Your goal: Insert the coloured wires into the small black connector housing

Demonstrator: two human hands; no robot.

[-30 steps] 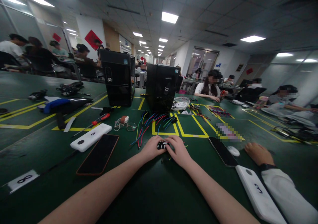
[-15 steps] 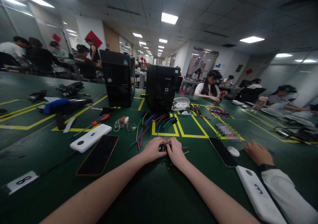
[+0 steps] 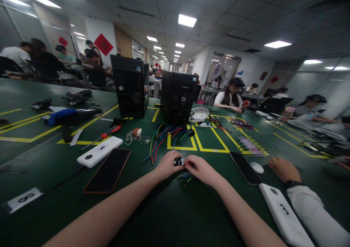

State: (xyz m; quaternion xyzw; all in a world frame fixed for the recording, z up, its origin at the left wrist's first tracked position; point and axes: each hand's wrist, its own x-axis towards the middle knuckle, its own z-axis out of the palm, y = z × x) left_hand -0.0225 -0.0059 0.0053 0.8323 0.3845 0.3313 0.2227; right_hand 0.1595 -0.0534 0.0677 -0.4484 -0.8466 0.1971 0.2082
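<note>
My left hand [image 3: 167, 163] is closed around a small black-and-white part [image 3: 179, 161], whose exact kind I cannot make out. Right beside it, my right hand [image 3: 199, 168] has thumb and fingers pinched together at the part's edge. What lies between those fingertips is hidden. Short blue and green wires [image 3: 189, 178] show on the table just below the right hand. Beyond both hands, a loose bunch of red, blue, green and yellow wires [image 3: 164, 137] is spread on the green table [image 3: 175, 217].
Two black computer cases [image 3: 176, 97] stand ahead, near a white basket [image 3: 199, 114]. To the left are a phone [image 3: 108, 170], a white power bank [image 3: 100, 152], glasses [image 3: 143, 140] and a red screwdriver [image 3: 111, 131]. Another person's hand [image 3: 284, 169] rests at right, beside a numbered power bank [image 3: 286, 214].
My right hand has shifted slightly right and turned, opening a small gap from the left hand. The wires below it have moved. My left hand stays nearly in place.
</note>
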